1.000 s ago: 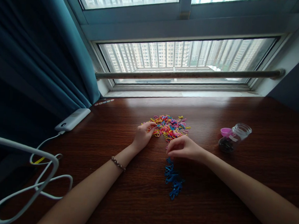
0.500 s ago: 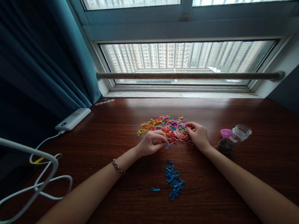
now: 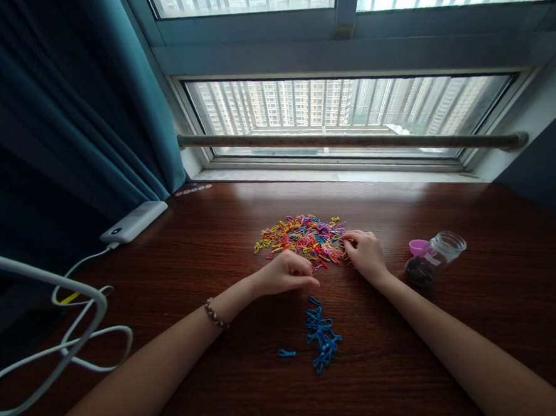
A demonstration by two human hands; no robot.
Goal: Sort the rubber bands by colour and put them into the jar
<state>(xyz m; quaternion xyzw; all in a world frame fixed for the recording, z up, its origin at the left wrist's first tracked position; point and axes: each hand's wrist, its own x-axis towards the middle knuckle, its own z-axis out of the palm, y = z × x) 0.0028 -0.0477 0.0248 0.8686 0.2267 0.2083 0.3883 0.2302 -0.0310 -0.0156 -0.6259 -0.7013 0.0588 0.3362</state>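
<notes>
Many small hair ties in yellow, red, pink and blue lie in a mixed heap [image 3: 299,234] on the wooden table. At its near edge is my left hand [image 3: 286,274], fingers curled in and thumb stretched to the right; anything inside it is hidden. My right hand [image 3: 367,254] touches the heap's right side with thumb and fingertips drawn together, and I cannot make out what is between them. Closer to me lies a separate pile of blue hair ties [image 3: 321,336], with a single blue hair tie [image 3: 286,353] to its left.
A tilted clear jar [image 3: 437,258] with dark contents stands right of my right hand, beside a small pink cup or lid [image 3: 418,246]. On the left are a white power bank [image 3: 136,221], a looped white cable [image 3: 94,366] and a blue curtain [image 3: 137,111]. A window is behind.
My left hand has drawn back slightly from the heap toward the blue pile, its thumb now extended. The right hand has shifted slightly down and stays at the heap's right edge.
</notes>
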